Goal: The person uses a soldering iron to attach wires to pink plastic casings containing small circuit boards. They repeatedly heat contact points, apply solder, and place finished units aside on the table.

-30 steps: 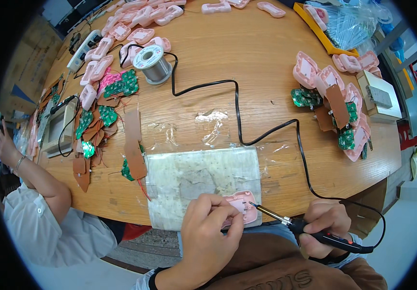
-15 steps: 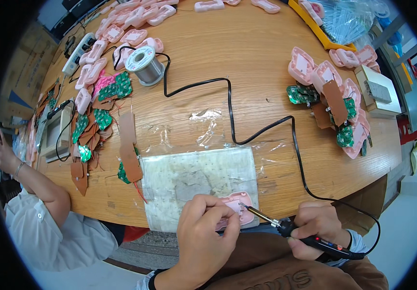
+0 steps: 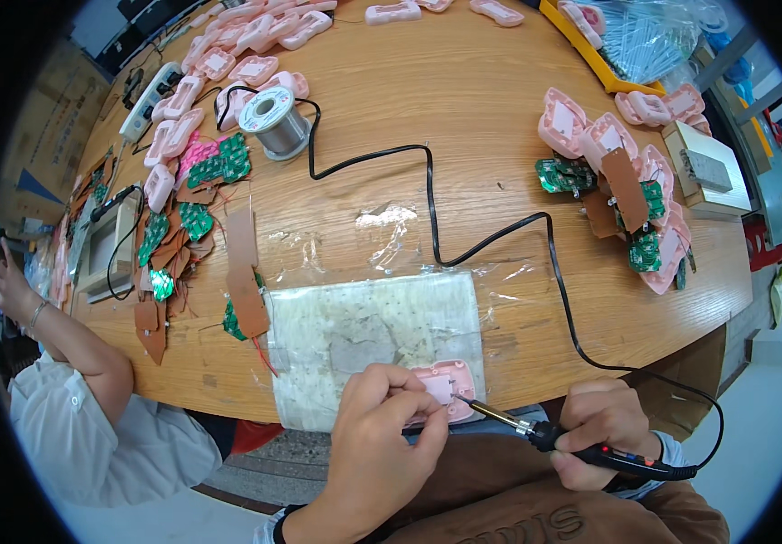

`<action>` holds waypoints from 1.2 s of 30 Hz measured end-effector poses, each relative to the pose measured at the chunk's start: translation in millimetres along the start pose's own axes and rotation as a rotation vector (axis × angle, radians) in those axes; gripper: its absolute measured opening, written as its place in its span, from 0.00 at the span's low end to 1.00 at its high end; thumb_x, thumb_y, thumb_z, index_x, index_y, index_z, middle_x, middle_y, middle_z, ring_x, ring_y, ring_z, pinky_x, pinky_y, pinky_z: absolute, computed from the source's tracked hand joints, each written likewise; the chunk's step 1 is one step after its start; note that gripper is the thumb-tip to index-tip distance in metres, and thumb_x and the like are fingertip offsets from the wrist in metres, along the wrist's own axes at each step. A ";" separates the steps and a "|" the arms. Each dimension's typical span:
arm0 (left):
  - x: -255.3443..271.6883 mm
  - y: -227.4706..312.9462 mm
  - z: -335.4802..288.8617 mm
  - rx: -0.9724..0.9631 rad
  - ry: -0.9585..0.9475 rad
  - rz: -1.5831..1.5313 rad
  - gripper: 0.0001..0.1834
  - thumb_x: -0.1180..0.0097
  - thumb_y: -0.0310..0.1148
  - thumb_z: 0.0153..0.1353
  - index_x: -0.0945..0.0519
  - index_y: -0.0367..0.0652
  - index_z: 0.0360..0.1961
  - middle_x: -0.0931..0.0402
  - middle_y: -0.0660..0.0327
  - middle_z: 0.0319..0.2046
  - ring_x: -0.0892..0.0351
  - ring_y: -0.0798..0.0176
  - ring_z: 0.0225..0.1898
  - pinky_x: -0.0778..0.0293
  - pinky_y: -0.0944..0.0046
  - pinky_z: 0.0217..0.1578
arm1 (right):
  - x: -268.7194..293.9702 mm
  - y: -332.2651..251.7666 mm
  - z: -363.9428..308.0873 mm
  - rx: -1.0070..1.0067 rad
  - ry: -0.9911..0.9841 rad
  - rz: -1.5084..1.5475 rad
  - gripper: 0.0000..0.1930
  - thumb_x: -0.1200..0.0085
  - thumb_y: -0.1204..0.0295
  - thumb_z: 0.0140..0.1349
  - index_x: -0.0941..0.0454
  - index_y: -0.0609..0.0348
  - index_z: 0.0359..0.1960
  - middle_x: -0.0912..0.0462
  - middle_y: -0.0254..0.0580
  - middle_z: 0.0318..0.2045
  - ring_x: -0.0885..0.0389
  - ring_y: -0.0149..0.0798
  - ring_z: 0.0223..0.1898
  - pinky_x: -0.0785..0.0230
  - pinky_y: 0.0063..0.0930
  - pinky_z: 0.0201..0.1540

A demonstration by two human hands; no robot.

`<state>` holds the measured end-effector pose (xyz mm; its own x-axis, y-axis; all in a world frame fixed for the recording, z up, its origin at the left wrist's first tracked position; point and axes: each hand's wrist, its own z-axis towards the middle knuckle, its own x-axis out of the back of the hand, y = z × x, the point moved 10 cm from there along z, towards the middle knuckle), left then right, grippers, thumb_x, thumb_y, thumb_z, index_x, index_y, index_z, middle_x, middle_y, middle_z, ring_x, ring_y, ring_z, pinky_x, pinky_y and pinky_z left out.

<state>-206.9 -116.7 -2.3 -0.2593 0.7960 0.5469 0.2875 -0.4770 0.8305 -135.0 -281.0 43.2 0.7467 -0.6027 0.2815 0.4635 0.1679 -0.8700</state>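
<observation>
You've got one black pen-shaped soldering iron with slim metal tip (image 3: 545,436), one silver solder-wire spool with white flange (image 3: 284,136), one off-white rectangular mat (image 3: 314,363), one white oblong power strip (image 3: 149,102), one shallow yellow tray (image 3: 607,78).
Hollow pink plastic shells (image 3: 461,381): one on your mat, three loose at table's far edge, over ten heaped far left, overlap blocks exact count.
Green circuit boards (image 3: 643,252): at least three your right, several left.
Flat brown pieces (image 3: 625,190): two right, two beside mat, left pile uncountable.

On my feed, the tabletop (image 3: 382,100) was grained tan; at its near edge I saw a pink shell (image 3: 461,374), grey-blotched whitish mat (image 3: 311,363) and black-handled soldering iron (image 3: 546,437), toward its left edge green circuit boards (image 3: 220,164).
</observation>
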 end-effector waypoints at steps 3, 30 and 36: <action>-2.6 1.9 0.3 -0.023 -0.026 0.048 0.04 0.36 0.20 0.47 0.20 0.33 0.25 0.28 0.58 0.33 0.25 0.60 0.35 0.25 0.65 0.34 | -3.0 -0.2 0.7 -0.008 -0.017 -0.023 0.10 0.38 0.80 0.41 0.27 0.57 0.25 0.33 0.34 0.16 0.35 0.34 0.12 0.47 0.27 0.12; -2.2 8.2 0.2 -0.071 0.006 0.139 0.05 0.35 0.22 0.46 0.19 0.34 0.24 0.28 0.57 0.32 0.26 0.57 0.36 0.28 0.63 0.36 | -9.2 -9.2 5.8 0.034 -0.090 -0.126 0.10 0.38 0.79 0.39 0.27 0.57 0.23 0.36 0.33 0.16 0.36 0.33 0.12 0.48 0.27 0.12; 2.6 16.8 3.2 -0.118 0.044 0.083 0.05 0.35 0.21 0.44 0.21 0.37 0.22 0.29 0.58 0.31 0.28 0.56 0.33 0.31 0.61 0.33 | -5.5 -10.1 7.0 0.027 -0.066 -0.117 0.10 0.38 0.79 0.39 0.26 0.57 0.24 0.35 0.33 0.15 0.36 0.34 0.12 0.47 0.27 0.13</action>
<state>-199.9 -121.4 12.7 -0.2804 0.7362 0.6159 0.1998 -0.5829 0.7876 -140.5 -274.0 53.3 0.7162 -0.5669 0.4070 0.5611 0.1210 -0.8189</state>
